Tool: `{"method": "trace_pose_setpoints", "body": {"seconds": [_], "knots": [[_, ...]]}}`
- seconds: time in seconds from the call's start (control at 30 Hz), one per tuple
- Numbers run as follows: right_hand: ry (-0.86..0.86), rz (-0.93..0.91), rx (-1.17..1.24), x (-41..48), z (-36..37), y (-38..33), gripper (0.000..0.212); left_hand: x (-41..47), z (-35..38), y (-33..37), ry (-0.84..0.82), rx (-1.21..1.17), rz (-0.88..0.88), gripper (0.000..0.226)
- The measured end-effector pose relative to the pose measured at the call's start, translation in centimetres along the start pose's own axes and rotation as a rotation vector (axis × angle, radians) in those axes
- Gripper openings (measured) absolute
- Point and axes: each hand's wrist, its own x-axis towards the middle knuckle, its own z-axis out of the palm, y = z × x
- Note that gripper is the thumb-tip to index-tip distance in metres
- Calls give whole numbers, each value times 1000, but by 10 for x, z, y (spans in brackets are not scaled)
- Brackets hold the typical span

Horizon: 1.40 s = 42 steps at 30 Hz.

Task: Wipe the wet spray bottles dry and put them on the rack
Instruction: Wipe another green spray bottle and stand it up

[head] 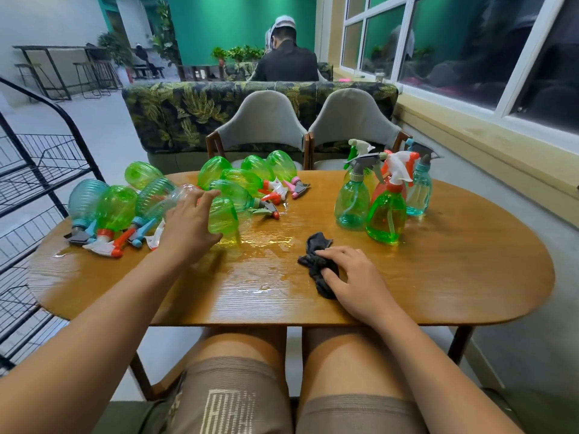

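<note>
Green bottle on its side, left of the cloth, long axis roughly away from the person, nozzle direction unclear. Left hand spread open around it, not closed. Right hand gripping the cloth. Upright bottles beyond the cloth

Green on honey-brown: colour tally at the table.

Oval wooden table: honey-brown, fine darker grain. Lying translucent green plastic spray bottles: white heads, triggers orange, pink or grey. Ribbed teal-blue bottles at the left end: light blue collars, blue and grey heads. One clear colourless bottle among them. Standing: aqua-green bottle, grey head; bright green bottle, orange collar, white-and-orange head; orange-red bottle behind; pale blue bottle, teal collar. Dark grey crumpled cloth. Black wire rack. Two grey upholstered chairs. Dark sofa back: yellow-green leaf print. Teal wall.
</note>
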Motion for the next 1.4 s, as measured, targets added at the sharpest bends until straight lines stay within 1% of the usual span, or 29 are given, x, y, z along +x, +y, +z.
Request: {"method": "trace_pose_setpoints", "body": {"seconds": [0.2, 0.33, 0.47, 0.6, 0.77, 0.97, 1.13, 1.27, 1.4], "knots": [[-4, 1, 3, -2, -2, -1, 40, 4, 9, -1, -41, 73, 21, 103], [-3, 2, 5, -2, -2, -1, 40, 8, 12, -3, -60, 75, 17, 103], [-9, 3, 3, -1, -3, -1, 40, 7, 7, 0, -14, 72, 47, 100], [-9, 4, 1, -1, -2, 0, 40, -4, -3, 18, 31, 69, 90, 100], [-8, 1, 14, -2, -2, 0, 40, -32, -4, 53, 1, 23, 137, 100], [-5, -7, 24, -1, -1, 2, 39, -55, 2, 80, -32, -48, 135, 98], [-9, -13, 20, 0, -2, 1, 39, -50, 3, 91, -70, -53, 144, 96], [-10, -13, 17, 0, -2, 1, 39, -44, -3, 91, -120, -114, 153, 94], [-15, -12, 12, 0, -2, 1, 39, -34, -16, 86, -301, -89, 174, 87]]}}
